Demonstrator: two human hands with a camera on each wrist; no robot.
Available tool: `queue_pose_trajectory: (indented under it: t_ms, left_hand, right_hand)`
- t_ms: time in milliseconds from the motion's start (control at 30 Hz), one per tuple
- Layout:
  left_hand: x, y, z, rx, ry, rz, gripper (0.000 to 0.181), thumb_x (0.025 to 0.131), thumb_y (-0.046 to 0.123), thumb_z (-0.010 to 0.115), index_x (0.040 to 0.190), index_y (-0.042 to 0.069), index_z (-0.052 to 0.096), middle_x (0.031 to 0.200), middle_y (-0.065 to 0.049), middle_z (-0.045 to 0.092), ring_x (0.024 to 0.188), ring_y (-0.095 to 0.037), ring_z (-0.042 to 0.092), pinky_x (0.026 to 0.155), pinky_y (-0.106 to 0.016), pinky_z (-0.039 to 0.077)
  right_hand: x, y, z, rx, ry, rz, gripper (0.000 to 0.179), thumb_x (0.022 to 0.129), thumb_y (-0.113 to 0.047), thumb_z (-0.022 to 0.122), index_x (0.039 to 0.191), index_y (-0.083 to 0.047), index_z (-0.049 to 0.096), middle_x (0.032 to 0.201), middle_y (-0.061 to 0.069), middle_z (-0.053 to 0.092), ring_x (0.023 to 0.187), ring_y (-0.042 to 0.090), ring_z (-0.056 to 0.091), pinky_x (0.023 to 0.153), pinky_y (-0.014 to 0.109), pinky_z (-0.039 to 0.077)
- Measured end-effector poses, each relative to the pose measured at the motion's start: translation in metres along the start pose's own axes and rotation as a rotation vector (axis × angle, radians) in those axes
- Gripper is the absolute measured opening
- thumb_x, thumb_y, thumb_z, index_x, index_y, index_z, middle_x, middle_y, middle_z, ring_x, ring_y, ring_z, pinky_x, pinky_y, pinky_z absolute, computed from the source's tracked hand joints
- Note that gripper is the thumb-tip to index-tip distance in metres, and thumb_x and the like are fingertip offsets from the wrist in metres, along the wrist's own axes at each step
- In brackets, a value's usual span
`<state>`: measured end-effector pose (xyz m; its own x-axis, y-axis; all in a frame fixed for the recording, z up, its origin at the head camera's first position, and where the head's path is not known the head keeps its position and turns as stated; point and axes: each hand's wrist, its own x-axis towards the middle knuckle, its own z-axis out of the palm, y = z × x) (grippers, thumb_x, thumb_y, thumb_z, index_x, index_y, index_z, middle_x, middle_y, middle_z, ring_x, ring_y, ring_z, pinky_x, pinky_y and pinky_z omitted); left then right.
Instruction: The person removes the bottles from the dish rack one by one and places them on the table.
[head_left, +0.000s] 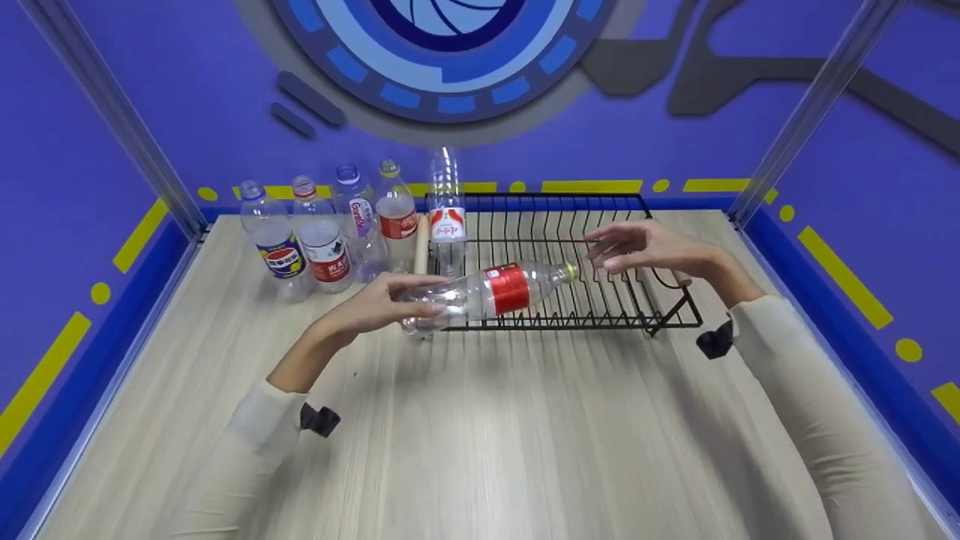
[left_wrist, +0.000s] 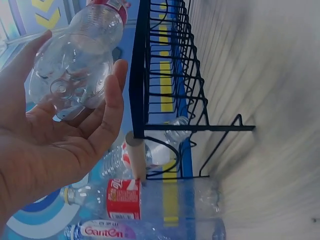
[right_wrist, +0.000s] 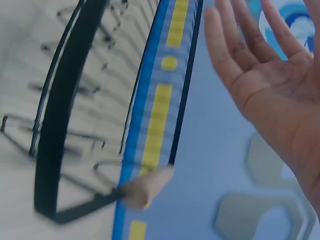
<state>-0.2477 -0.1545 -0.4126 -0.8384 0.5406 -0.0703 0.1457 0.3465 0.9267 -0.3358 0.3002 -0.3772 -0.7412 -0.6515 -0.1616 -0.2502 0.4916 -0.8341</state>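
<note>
A clear plastic bottle with a red label (head_left: pixel 507 289) and yellow neck ring lies nearly level above the front of a black wire rack (head_left: pixel 600 324). My left hand (head_left: pixel 382 304) grips it round its base end; in the left wrist view the fingers and thumb curl about the clear base (left_wrist: pixel 70 75). Past the bottle's neck, my right hand (head_left: pixel 649 247) hovers over the rack's right part, holding nothing. Its fingers look extended and relaxed in the right wrist view. Another clear bottle with a red and white label (head_left: pixel 448 225) stands in the rack's left end.
Left of the rack stand several empty bottles, among them a red-labelled bottle (head_left: pixel 397 225), a Ganten bottle (head_left: pixel 361 217), a white-and-red-labelled bottle (head_left: pixel 324 251) and a blue-labelled bottle (head_left: pixel 279 255). Wooden handles flank the rack, one at left (head_left: pixel 421 247). Blue walls enclose the wooden table (head_left: pixel 480 442).
</note>
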Motion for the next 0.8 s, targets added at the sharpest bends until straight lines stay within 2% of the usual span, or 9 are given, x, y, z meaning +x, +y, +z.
queue_pose_trajectory:
  t_ms: [100,167,200,300,400,433,567,700,800]
  left_hand:
    - [-0.007,-0.004,-0.005,-0.059,0.06,-0.022,0.054,0.096,0.034,0.071,0.147,0.022,0.057,0.137,-0.011,0.061,0.113,-0.022,0.063,0.088,-0.033,0.053]
    - [-0.009,-0.005,-0.008,-0.113,0.099,-0.022,0.055,0.097,0.032,0.069,0.149,0.022,0.055,0.139,-0.012,0.061,0.111,-0.021,0.064,0.085,-0.033,0.052]
    - [-0.01,-0.005,-0.009,-0.142,0.116,-0.018,0.055,0.098,0.03,0.068,0.15,0.021,0.054,0.143,-0.012,0.059,0.112,-0.02,0.064,0.086,-0.033,0.051]
    - [-0.013,-0.006,-0.012,-0.219,0.173,-0.005,0.056,0.099,0.025,0.066,0.152,0.019,0.05,0.153,-0.011,0.053,0.117,-0.017,0.063,0.091,-0.034,0.051]
    - [-0.014,-0.007,-0.014,-0.305,0.238,0.001,0.056,0.101,0.022,0.064,0.154,0.017,0.047,0.156,-0.008,0.049,0.118,-0.013,0.062,0.094,-0.032,0.051]
    - [-0.015,-0.007,-0.014,-0.339,0.262,0.004,0.056,0.102,0.022,0.063,0.154,0.016,0.046,0.154,-0.006,0.05,0.116,-0.011,0.062,0.094,-0.031,0.051]
    - [-0.016,-0.008,-0.017,-0.515,0.349,0.039,0.053,0.104,0.018,0.057,0.155,0.012,0.043,0.142,0.0,0.054,0.11,-0.01,0.064,0.087,-0.025,0.053]
    - [-0.017,-0.01,-0.018,-0.688,0.419,0.136,0.049,0.105,0.013,0.054,0.153,0.012,0.04,0.135,0.0,0.057,0.112,-0.015,0.064,0.088,-0.026,0.055]
    - [-0.019,-0.009,-0.02,-0.786,0.466,0.218,0.051,0.104,0.011,0.057,0.151,0.016,0.038,0.132,-0.001,0.059,0.111,-0.017,0.066,0.089,-0.027,0.055]
  right_hand:
    - [-0.009,0.014,-0.013,-0.003,0.044,0.054,0.055,0.101,-0.023,0.066,0.151,-0.01,0.047,0.138,0.014,0.062,0.113,0.022,0.068,0.098,0.037,0.057]
    - [-0.015,0.021,-0.02,-0.007,0.081,0.098,0.054,0.102,-0.026,0.064,0.151,-0.011,0.047,0.135,0.012,0.063,0.109,0.019,0.07,0.088,0.033,0.059]
    - [-0.018,0.024,-0.023,-0.007,0.096,0.116,0.054,0.102,-0.027,0.063,0.151,-0.011,0.047,0.134,0.011,0.064,0.1,0.018,0.071,0.087,0.031,0.059]
    - [-0.028,0.03,-0.029,-0.007,0.133,0.163,0.053,0.103,-0.029,0.063,0.151,-0.014,0.047,0.129,0.005,0.066,0.094,0.012,0.07,0.084,0.029,0.059]
    - [-0.036,0.035,-0.034,0.017,0.159,0.173,0.057,0.102,-0.028,0.064,0.152,-0.01,0.046,0.123,0.003,0.069,0.087,0.011,0.069,0.088,0.031,0.059]
    - [-0.038,0.036,-0.035,0.03,0.165,0.169,0.058,0.102,-0.027,0.065,0.152,-0.009,0.045,0.12,0.003,0.069,0.09,0.012,0.069,0.085,0.032,0.059]
    - [-0.044,0.041,-0.04,0.062,0.188,0.153,0.059,0.102,-0.026,0.064,0.152,-0.005,0.042,0.108,0.004,0.069,0.074,0.017,0.064,0.074,0.036,0.06]
    - [-0.05,0.045,-0.044,0.017,0.234,0.18,0.06,0.101,-0.029,0.065,0.153,-0.007,0.044,0.109,-0.006,0.069,0.089,0.013,0.067,0.079,0.031,0.059]
    - [-0.052,0.048,-0.044,-0.024,0.258,0.2,0.062,0.1,-0.03,0.067,0.153,-0.007,0.045,0.117,-0.01,0.067,0.105,0.008,0.067,0.086,0.027,0.058]
